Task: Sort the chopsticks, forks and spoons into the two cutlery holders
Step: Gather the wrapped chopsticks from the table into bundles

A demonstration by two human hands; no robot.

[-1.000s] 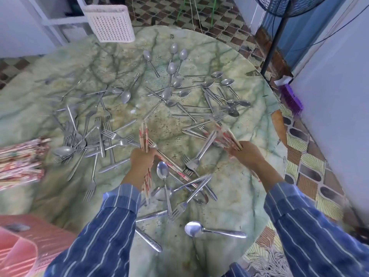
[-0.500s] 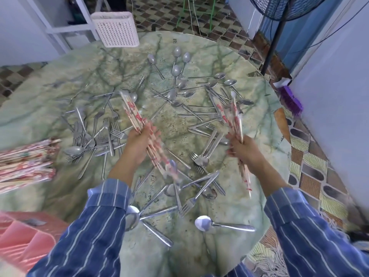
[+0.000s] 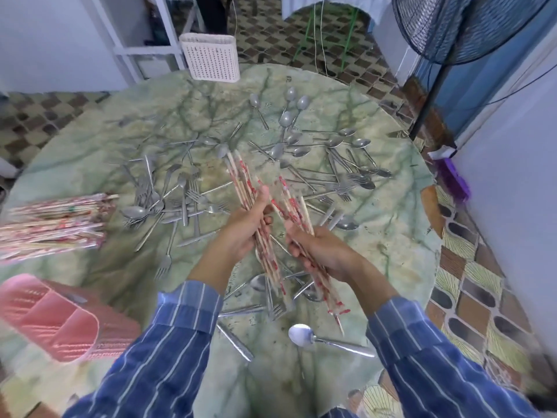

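Note:
My left hand [image 3: 241,229] grips a bundle of red-patterned chopsticks [image 3: 242,181] above the middle of the round green marble table [image 3: 90,164]. My right hand [image 3: 324,251] grips a second chopstick bundle [image 3: 294,206], held close beside the first so the two nearly cross. A pile of chopsticks [image 3: 54,221] lies at the table's left edge. Forks [image 3: 184,194] are scattered left of centre, spoons [image 3: 301,140] at the back right. A white perforated holder [image 3: 211,57] stands at the far edge; a pink holder [image 3: 51,318] sits near left.
A lone spoon [image 3: 319,337] and more cutlery lie close to the front edge under my hands. A standing fan [image 3: 452,28] rises beyond the table on the right. A purple brush [image 3: 452,176] lies on the tiled floor by the right wall.
Both hands lifted their chopstick bundles off the table and swung them inward, from apart to side by side over the centre. The camera has tilted up a little.

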